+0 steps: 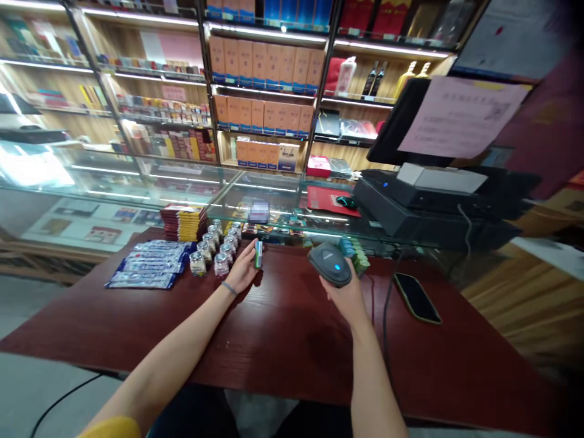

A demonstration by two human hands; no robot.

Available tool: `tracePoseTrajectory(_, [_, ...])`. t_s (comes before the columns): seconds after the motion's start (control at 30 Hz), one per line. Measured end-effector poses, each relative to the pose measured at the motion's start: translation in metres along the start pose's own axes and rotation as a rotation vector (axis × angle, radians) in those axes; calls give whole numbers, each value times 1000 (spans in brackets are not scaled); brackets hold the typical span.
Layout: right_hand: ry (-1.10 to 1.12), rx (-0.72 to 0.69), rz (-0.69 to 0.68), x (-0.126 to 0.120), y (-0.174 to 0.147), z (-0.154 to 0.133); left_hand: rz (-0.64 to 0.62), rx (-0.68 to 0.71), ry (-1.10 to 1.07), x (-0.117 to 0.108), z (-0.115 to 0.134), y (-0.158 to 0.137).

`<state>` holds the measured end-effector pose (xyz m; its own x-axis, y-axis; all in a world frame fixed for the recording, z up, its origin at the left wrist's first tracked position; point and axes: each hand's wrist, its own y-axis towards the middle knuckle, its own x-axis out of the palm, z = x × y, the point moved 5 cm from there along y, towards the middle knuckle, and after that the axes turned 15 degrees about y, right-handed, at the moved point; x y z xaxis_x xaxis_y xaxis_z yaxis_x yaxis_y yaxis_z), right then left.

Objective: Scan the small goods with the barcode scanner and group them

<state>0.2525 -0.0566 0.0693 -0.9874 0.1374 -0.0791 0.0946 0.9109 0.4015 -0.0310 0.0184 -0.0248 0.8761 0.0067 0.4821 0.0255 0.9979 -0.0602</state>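
My left hand [243,268] is closed on a small green and white pack [258,254], held upright just above the table. My right hand [345,293] grips a dark grey handheld barcode scanner [330,264] with a blue light on top. The scanner's front points left toward the pack. Left of my left hand, small capped jars [221,264] stand in two rows. Behind the scanner are several small green packs or rolls [359,258], partly hidden by it.
Blue and silver packets [148,263] lie at the left, before stacked red and yellow packs [189,225]. A phone [417,297] and a black cable [387,322] are at the right. The glass counter [283,188] carries a mouse [345,202] and a monitor [396,121].
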Motion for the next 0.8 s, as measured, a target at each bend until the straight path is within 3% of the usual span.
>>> tracePoseTrajectory(0.17, [-337, 6, -280, 38, -14, -4, 15, -6, -72, -7, 0, 6])
tracePoseTrajectory(0.33, [-560, -120, -533, 64, -27, -7, 42, -3, -96, -12, -2, 9])
tracePoseTrajectory(0.57, [-690, -152, -641, 73, -32, -7, 1, -8, -114, -14, -2, 11])
tracePoseTrajectory(0.8, [-624, -129, -617, 69, -31, -10, 30, -5, -117, -14, -2, 11])
